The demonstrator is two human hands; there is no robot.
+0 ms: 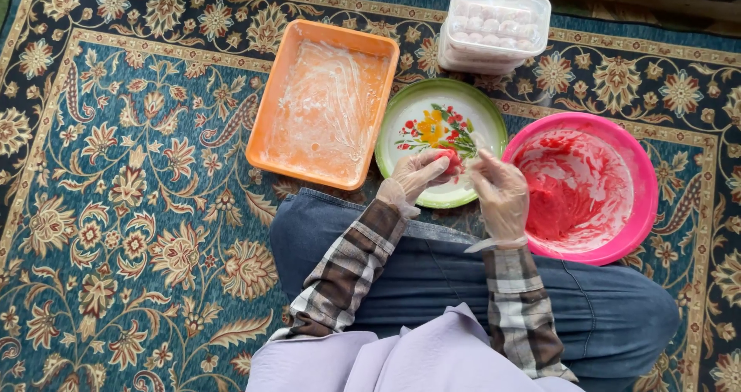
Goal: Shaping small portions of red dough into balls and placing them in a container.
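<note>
Four vessels are spread on the patterned carpet (116, 207): orange tray (266, 114) upper centre, pink bowl (644, 199) right, flowered plate (409, 103), stacked clear boxes (498, 25) above. At centre frame, a small red ball (450, 160) is pinched by the gloved left hand (417, 174); the gloved right hand (500, 193) is curled beside it.

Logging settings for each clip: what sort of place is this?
Probably a home floor used for food preparation. A patterned carpet covers the floor; an orange tray, flowered plate and pink bowl sit on it. Gloved left hand and right hand shape a red piece.
</note>
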